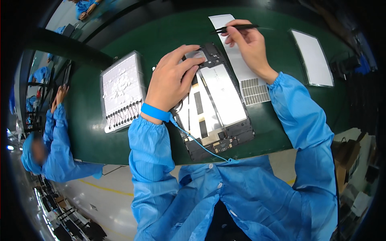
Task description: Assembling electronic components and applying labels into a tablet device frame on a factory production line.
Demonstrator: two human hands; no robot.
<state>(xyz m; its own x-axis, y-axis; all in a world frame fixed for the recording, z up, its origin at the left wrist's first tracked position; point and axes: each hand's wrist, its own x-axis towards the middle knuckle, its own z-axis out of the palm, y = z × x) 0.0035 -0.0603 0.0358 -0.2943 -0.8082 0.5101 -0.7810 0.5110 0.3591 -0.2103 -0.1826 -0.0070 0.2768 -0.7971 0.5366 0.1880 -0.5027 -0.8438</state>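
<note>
An opened tablet (223, 96), its silver battery cells and black circuit parts exposed, lies slightly tilted on the green bench in front of me. My left hand (172, 76) rests over its upper left side, fingers spread, the fingertips on the far end near a metal plate. Black tweezers (243, 27) are pinched in my right hand (250, 46), above a long pale sticker sheet (237, 62) just right of the tablet. Small grey rectangular stickers (255, 91) remain in rows at the sheet's near end. A blue wrist strap (155, 112) with a coiled cord circles my left wrist.
To the left lies a clear tray (122, 88) with many small white pieces and a row of black-tipped parts. A white sheet in a clear holder (313, 58) sits at right. A co-worker in blue (56, 140) works at the far left. The bench edge (273, 154) runs before me.
</note>
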